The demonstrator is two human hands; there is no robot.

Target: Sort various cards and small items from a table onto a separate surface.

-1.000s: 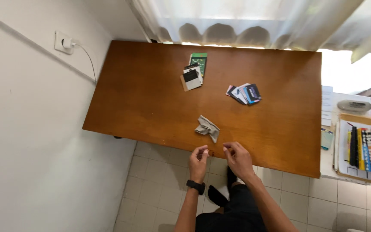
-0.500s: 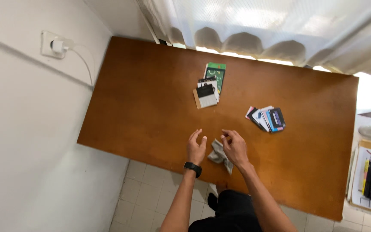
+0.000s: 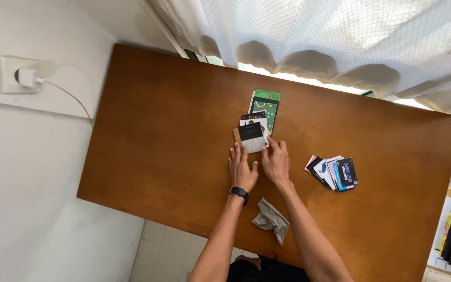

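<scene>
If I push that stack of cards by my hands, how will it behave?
The card stack is already fanned and loose, so it would probably slide apart. The cards look thin and flat, likely light and hard to lift off the smooth table.

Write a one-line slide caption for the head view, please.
Both hands, left and right, touch a card stack on a brown table; grey cloth lies nearby.
</scene>
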